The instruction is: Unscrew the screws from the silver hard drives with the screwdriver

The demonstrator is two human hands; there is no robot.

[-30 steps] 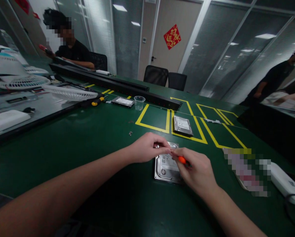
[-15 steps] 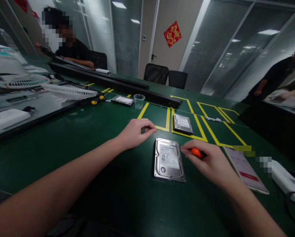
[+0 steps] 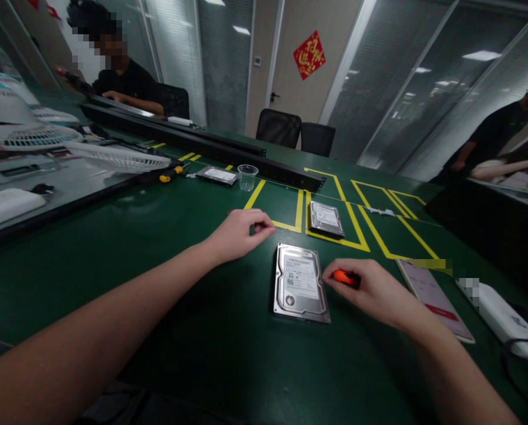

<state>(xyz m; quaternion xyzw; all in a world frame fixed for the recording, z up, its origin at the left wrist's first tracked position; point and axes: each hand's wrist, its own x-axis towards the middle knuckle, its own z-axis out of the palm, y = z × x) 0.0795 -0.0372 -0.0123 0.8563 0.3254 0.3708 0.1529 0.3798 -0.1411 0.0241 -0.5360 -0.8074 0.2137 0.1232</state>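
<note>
A silver hard drive [image 3: 298,283], label side up, lies on the green table in front of me. At its right edge, my right hand [image 3: 372,288] is closed around a screwdriver [image 3: 346,277] with an orange and black handle. The fingertips are by the drive's side, and the shaft is hidden. My left hand [image 3: 242,234] hovers beyond the drive's upper left corner, with thumb and forefinger pinched together. Whatever may be between those fingertips is too small to make out. A second hard drive [image 3: 325,218] sits inside a yellow-taped box farther back.
Behind my left hand stand a clear plastic cup [image 3: 247,178] and another hard drive [image 3: 218,175]. A yellow-black tool [image 3: 171,174] lies beside a tray of parts. To the right are a phone [image 3: 436,302] and a white power strip [image 3: 500,319]. Two people are across the table.
My right hand has shifted slightly down and left against the drive's side, and the orange handle has turned flatter. The left hand stays pinched, a little farther left with the small view shift.
</note>
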